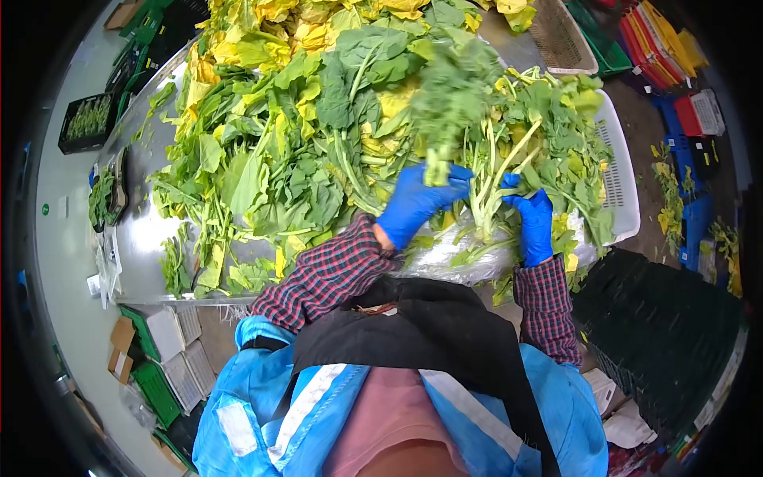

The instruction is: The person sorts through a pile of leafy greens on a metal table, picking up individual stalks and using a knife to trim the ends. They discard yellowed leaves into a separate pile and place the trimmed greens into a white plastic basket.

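Note:
My left hand [423, 200], in a blue glove, is closed around the cut stem ends of a bunch of leafy greens [455, 95]. Its leaves point away from me and are smeared by motion. To the right, my blue-gloved right hand [532, 221] has its fingers curled at a pale leafy green stalk [520, 153]; the fingertips are partly hidden. Between my hands stands a clump of pale stems [483, 203] with leaves. A large heap of greens [278, 159] spreads to the left, with yellow leaves [318, 32] piled at the back.
The metal table [147, 230] carries the heap. A white crate [624, 175] under greens is at the right. Another pale crate [564, 36] stands behind it. Dark green stacked crates [660, 334] are at my lower right. Clear plastic [453, 258] lies along the front edge.

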Available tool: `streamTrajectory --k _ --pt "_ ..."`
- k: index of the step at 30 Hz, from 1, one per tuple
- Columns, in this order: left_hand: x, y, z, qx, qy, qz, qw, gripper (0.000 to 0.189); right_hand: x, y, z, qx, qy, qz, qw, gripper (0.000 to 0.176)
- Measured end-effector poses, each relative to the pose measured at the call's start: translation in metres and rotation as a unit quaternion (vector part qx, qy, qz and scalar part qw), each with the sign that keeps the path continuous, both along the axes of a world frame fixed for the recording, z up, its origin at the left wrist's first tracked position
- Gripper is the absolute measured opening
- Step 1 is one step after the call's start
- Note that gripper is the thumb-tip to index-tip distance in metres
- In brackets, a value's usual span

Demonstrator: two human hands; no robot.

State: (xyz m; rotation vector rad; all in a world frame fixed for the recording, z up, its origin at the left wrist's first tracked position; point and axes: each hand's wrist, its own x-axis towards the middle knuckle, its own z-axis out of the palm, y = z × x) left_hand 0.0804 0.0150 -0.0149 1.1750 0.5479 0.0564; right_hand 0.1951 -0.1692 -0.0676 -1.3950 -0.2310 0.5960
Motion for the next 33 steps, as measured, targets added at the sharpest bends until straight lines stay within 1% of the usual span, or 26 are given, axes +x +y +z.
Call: streamTrajectory --k 1,2,3,4,5,6,8,9,10,12,13,14,16,17,19,20,22,23,25,26,27,29,31,33 --pt "0.004 -0.004 -0.004 -0.030 -0.011 -0.040 0.999 0.030 -0.004 0.006 0.010 0.007 0.000 0.005 1.000 0.025" --pt "0.008 -0.015 -0.018 -0.066 -0.050 -0.031 0.996 0.032 -0.006 0.010 0.014 0.016 -0.001 0.010 1.000 0.024" --pt "0.012 -0.021 -0.026 -0.032 -0.044 -0.019 0.998 0.032 -0.007 0.012 0.014 -0.008 0.022 0.035 0.999 0.027" --pt "0.014 -0.026 -0.031 0.001 -0.038 -0.008 0.999 0.032 -0.008 0.017 0.013 -0.013 -0.007 0.058 0.998 0.031" --pt "0.017 -0.028 -0.038 0.010 -0.026 0.019 0.999 0.025 -0.010 0.020 0.016 -0.001 -0.006 0.064 0.998 0.033" --pt "0.017 -0.025 -0.037 0.012 -0.026 0.020 0.999 0.025 -0.013 0.025 0.023 0.011 -0.005 0.071 0.997 0.035" --pt "0.013 -0.018 -0.036 -0.052 -0.009 -0.002 0.999 0.020 -0.018 0.035 0.044 0.018 -0.017 0.064 0.998 0.037" --pt "0.012 -0.019 -0.037 -0.074 -0.014 0.008 0.997 0.018 -0.020 0.037 0.049 0.024 -0.030 0.055 0.998 0.038" --pt "0.012 -0.019 -0.037 -0.072 -0.013 0.010 0.997 0.018 -0.021 0.038 0.048 0.025 -0.029 0.057 0.998 0.038" --pt "0.011 -0.018 -0.035 -0.106 -0.014 0.020 0.994 0.018 -0.020 0.035 0.045 0.006 -0.106 -0.009 0.994 0.038" --pt "0.011 -0.016 -0.033 -0.113 -0.008 0.018 0.993 0.017 -0.020 0.032 0.039 0.035 -0.075 -0.072 0.994 0.040" --pt "0.011 -0.015 -0.032 -0.114 -0.008 0.021 0.993 0.017 -0.020 0.031 0.031 0.028 -0.105 -0.153 0.982 0.034" --pt "0.010 -0.013 -0.030 -0.142 -0.026 0.004 0.990 0.018 -0.016 0.023 0.026 -0.016 0.040 -0.123 0.991 0.029" --pt "0.011 -0.012 -0.033 -0.142 -0.027 0.006 0.989 0.018 -0.019 0.022 0.025 -0.017 0.040 -0.121 0.992 0.029" --pt "0.012 -0.012 -0.039 -0.174 -0.036 -0.006 0.984 0.022 -0.030 0.022 0.026 -0.055 0.129 0.011 0.990 0.027" --pt "0.012 -0.014 -0.041 -0.176 -0.034 -0.006 0.984 0.022 -0.032 0.029 0.022 -0.073 0.091 -0.004 0.993 0.026" --pt "0.011 -0.014 -0.036 -0.128 -0.039 -0.028 0.991 0.026 -0.031 0.035 0.023 -0.080 0.036 -0.001 0.996 0.024" --pt "0.010 -0.016 -0.032 -0.124 -0.041 -0.012 0.991 0.028 -0.032 0.036 0.018 -0.079 0.039 0.000 0.996 0.024" --pt "0.011 -0.019 -0.040 -0.118 -0.015 0.002 0.993 0.029 -0.036 0.039 0.011 -0.056 -0.030 -0.011 0.998 0.022" --pt "0.012 -0.020 -0.044 -0.113 0.009 0.015 0.993 0.029 -0.036 0.040 0.011 -0.055 -0.030 -0.010 0.998 0.022" --pt "0.013 -0.023 -0.045 -0.119 0.011 0.039 0.992 0.026 -0.037 0.044 0.017 -0.050 -0.043 -0.023 0.998 0.021" --pt "0.012 -0.022 -0.049 -0.127 0.004 0.048 0.991 0.024 -0.037 0.044 0.021 -0.047 -0.053 -0.034 0.997 0.020" --pt "0.012 -0.021 -0.046 -0.135 -0.004 0.055 0.989 0.022 -0.035 0.042 0.021 -0.029 0.003 0.004 1.000 0.018" --pt "0.013 -0.020 -0.042 -0.171 0.012 0.083 0.982 0.019 -0.043 0.039 0.026 -0.013 -0.012 0.015 1.000 0.018"
